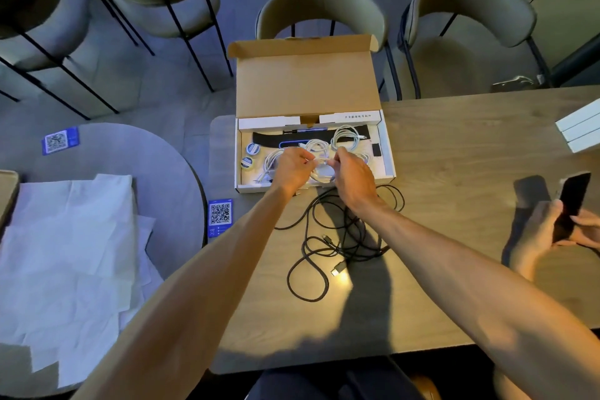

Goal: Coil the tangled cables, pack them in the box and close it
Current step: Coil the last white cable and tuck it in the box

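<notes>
Fingers (306, 160) of my left hand (290, 170) and of my right hand (354, 180) are curled and pinch one thin white cable (321, 162) between them, hands close together. The cable is smooth, glossy and round. A short stretch runs hand to hand and the rest hangs in loose loops under my palms. It sits just above the near half of the box (388, 153), by the front wall.

More white cabling is inside: a neat round coil (345, 136) at the far right and a looser bundle (271, 163) just left of my left hand. The box is flat, rectangular cardboard, white outside and brown inside. Its lid (305, 84) stands open, hinged at the far edge. Also inside are a flat black strip (268, 139) along the back and two small round blue-white discs (252, 149) at the left end.

A black cable (344, 237), matte and thin, lies tangled on the table (454, 153) just in front of the box, between and under my forearms, with its plugs loose. The table has a matte wood-grain top. A blue QR card (220, 217) sits at its left edge.

At the far right another person's hands (539, 230) hold a dark phone (573, 201), and stacked white boxes (579, 130) sit beyond them. Crumpled white sheets (71, 247) cover a round grey table at left. Padded curved-back chairs (321, 10) stand beyond.
</notes>
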